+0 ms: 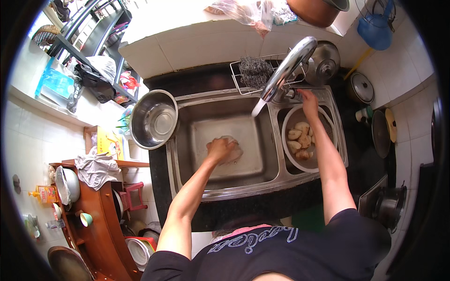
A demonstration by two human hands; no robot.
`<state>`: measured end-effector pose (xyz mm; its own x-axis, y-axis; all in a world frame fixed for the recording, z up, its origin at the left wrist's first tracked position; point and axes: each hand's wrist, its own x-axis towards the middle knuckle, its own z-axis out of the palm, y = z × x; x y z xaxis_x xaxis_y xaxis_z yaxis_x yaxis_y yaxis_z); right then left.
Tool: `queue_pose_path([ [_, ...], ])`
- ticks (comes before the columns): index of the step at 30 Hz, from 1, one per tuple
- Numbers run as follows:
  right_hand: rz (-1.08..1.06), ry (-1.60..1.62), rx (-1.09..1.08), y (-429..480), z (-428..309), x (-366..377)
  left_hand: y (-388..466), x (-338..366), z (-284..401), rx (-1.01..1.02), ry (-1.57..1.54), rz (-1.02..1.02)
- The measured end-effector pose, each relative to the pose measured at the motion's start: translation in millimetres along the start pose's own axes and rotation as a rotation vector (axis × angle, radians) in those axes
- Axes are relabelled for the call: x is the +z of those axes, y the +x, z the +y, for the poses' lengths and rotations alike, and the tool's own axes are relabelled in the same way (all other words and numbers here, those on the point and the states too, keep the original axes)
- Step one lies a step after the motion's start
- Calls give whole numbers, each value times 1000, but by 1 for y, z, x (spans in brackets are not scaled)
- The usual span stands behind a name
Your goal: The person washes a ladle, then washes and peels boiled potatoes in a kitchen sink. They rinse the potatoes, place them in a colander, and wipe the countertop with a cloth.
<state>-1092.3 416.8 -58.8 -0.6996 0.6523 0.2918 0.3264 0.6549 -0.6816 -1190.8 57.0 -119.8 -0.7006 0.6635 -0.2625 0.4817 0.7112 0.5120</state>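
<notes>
My left hand is low in the large basin of a stainless steel sink, closed on a pale, wet cloth or plastic piece; which it is, I cannot tell. My right hand reaches to the handle at the base of the chrome faucet, its fingertips on it. Water runs from the spout into the large basin. Under my right forearm, a white plastic colander in the small basin holds several peeled, pale root pieces.
A steel bowl rests at the sink's left edge. Behind the faucet stand a wire rack with steel wool and a metal lid. A lidded pot is at the back right. A wooden cabinet stands to the left.
</notes>
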Motion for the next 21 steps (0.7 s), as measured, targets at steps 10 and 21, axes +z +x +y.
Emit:
queue_pose_path([
  [10, -126, 927, 427, -122, -105, 83, 28, -30, 116, 40, -419, 212],
  [21, -402, 1565, 1218, -133, -104, 186, 12, -5, 44, 75, -597, 191],
])
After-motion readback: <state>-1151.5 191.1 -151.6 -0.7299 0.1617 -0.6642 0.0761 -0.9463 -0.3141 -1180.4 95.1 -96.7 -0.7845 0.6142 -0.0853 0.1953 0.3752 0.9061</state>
